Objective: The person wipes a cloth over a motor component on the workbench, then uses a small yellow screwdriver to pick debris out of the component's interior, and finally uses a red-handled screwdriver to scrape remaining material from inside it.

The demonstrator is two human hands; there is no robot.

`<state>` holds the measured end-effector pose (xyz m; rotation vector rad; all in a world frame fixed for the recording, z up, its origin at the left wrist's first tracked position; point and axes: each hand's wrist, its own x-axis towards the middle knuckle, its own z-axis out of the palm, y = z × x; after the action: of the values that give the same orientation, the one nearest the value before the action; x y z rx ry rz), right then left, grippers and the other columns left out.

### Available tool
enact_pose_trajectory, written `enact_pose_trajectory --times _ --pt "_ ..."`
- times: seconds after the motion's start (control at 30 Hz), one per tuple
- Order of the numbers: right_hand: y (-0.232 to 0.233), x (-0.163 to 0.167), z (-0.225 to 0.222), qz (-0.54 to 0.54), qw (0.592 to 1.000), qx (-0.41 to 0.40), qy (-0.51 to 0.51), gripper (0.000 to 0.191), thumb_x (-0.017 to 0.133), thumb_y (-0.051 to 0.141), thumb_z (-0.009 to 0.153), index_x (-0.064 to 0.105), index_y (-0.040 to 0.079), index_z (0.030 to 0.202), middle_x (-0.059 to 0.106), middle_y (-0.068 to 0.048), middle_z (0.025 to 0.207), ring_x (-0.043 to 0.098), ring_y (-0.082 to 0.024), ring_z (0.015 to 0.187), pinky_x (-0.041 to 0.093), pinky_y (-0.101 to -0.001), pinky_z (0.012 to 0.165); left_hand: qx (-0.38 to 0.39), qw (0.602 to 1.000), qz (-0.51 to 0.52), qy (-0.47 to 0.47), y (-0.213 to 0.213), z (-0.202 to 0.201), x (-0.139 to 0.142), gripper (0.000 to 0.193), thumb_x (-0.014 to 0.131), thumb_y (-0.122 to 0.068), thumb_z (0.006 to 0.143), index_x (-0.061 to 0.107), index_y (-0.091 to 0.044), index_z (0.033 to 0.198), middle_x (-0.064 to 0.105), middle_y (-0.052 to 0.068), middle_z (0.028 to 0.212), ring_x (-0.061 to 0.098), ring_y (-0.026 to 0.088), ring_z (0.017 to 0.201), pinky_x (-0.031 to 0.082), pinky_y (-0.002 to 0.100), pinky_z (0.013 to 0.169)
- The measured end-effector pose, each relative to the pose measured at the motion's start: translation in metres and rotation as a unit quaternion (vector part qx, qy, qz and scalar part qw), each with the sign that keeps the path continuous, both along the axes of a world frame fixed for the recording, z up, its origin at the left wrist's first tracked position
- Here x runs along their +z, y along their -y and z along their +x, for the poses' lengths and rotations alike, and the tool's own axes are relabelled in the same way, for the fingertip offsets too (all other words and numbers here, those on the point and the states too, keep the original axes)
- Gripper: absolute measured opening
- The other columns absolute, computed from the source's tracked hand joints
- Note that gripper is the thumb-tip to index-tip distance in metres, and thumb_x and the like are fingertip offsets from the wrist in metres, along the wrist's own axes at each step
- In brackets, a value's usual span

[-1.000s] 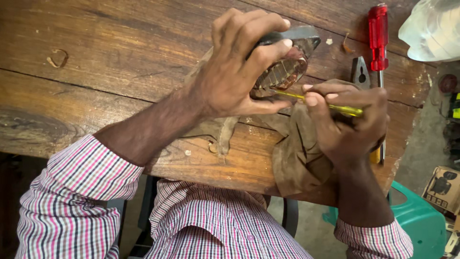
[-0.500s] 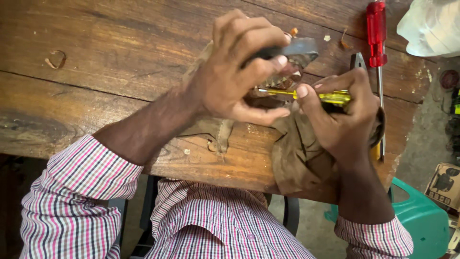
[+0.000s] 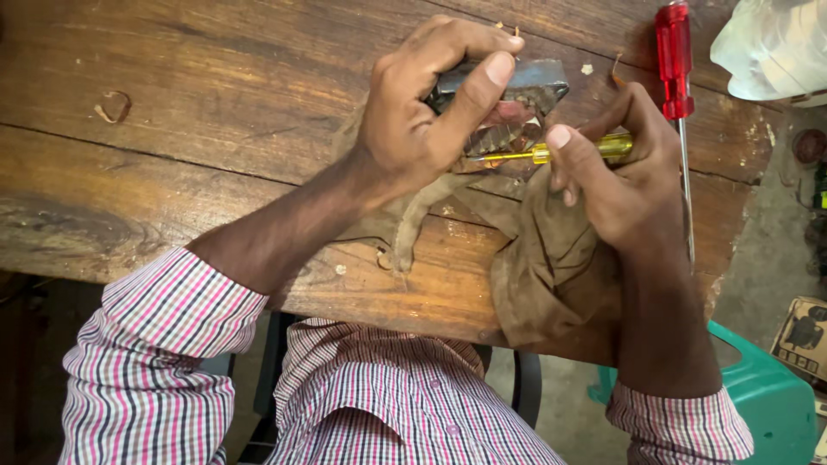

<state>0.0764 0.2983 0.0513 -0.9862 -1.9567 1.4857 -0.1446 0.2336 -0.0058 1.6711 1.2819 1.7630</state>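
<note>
Both hands busy on the metal part, right at the bench edge.

We are watching the left hand (image 3: 413, 129) wrapping its fingers (image 3: 478, 90) tight around a grey metal part (image 3: 517, 108), pinning it on a brown rag (image 3: 551, 258), while the right hand (image 3: 616, 185) is pinching a yellow-handled screwdriver (image 3: 594, 148) closed in its grip, tip poking into the part. A red-handled screwdriver (image 3: 674, 60) is lying just beside them on the wooden bench (image 3: 215, 129).
</note>
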Motion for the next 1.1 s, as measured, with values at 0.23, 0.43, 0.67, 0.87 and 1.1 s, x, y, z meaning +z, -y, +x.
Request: enact_pose_trajectory --times 0.23,0.43,0.67,0.87,1.1 --pt "-0.001 0.005 -0.003 -0.095 0.995 -0.034 -0.020 0.020 0.067 0.009 0.104 0.049 0.006 0.097 0.061 -0.006 0.083 0.057 -0.012 0.062 0.042 -0.0263 0.052 0.002 1.000 0.001 0.001 0.002 -0.002 -0.006 0.024 0.055 -0.021 0.115 0.070 -0.003 0.123 0.072 0.010 0.115 0.073 0.015 0.104 0.061 0.029 0.091" --pt "-0.002 0.004 -0.008 -0.169 0.983 -0.061 -0.024 0.011 0.066 0.009 0.100 0.056 0.006 0.100 0.061 -0.002 0.082 0.053 -0.010 0.055 0.037 -0.0250 0.045 -0.003 1.000 0.001 0.005 0.006 -0.001 -0.001 0.024 0.054 -0.020 0.115 0.070 -0.003 0.121 0.073 0.010 0.117 0.071 0.019 0.113 0.060 0.032 0.100" --pt "0.001 0.014 0.001 0.129 0.988 0.071 0.054 0.018 0.065 0.015 0.106 0.062 0.000 0.097 0.063 -0.002 0.076 0.057 -0.014 0.064 0.045 -0.0299 0.057 0.010 1.000 0.007 -0.017 0.009 0.001 0.012 0.025 0.056 -0.020 0.113 0.070 -0.001 0.118 0.074 0.012 0.120 0.071 0.022 0.112 0.057 0.035 0.100" --pt "0.012 0.007 -0.003 0.407 0.885 0.052 0.220 0.026 0.077 0.013 0.095 0.065 0.001 0.075 0.060 -0.011 0.070 0.059 -0.025 0.061 0.045 -0.0385 0.059 -0.047 0.994 -0.051 0.086 0.006 0.002 0.018 0.026 0.058 -0.021 0.112 0.067 0.003 0.118 0.075 0.014 0.121 0.073 0.019 0.111 0.064 0.031 0.093" --pt "0.013 0.009 0.007 0.499 0.838 0.086 0.205 0.019 0.080 0.010 0.096 0.065 0.005 0.085 0.061 -0.007 0.074 0.057 -0.023 0.066 0.046 -0.0355 0.061 -0.039 0.996 -0.037 0.066 0.004 0.001 0.014 0.025 0.056 -0.020 0.112 0.068 0.001 0.116 0.075 0.012 0.115 0.076 0.017 0.107 0.065 0.031 0.092"
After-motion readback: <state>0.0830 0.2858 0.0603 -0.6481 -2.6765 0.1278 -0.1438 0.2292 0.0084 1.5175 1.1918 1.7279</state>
